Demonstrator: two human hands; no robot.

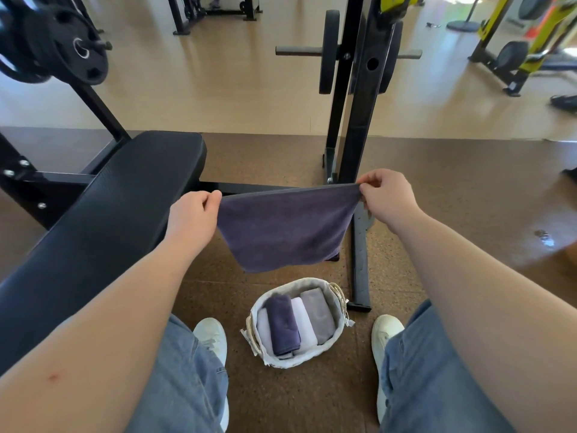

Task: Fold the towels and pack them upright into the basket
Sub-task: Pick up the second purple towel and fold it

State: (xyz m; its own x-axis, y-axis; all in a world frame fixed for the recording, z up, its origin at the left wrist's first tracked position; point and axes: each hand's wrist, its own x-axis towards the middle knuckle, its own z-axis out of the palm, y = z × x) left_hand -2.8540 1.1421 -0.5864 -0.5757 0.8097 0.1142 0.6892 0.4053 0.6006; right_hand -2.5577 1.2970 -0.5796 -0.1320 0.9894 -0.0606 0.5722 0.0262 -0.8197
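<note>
The purple towel (285, 228) hangs stretched between both hands, left hand (192, 218) and right hand (388, 200) each pinching a top corner, long axis nine-to-three, directly above the basket (338, 331) at six o'clock.

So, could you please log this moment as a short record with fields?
setting: gym floor beside a black bench
left hand: pinches the top left corner of the dark purple towel
right hand: pinches its top right corner
towel state: hanging spread in the air, not yet fully folded
basket: on the floor between the shoes, holding four folded towels upright
</note>
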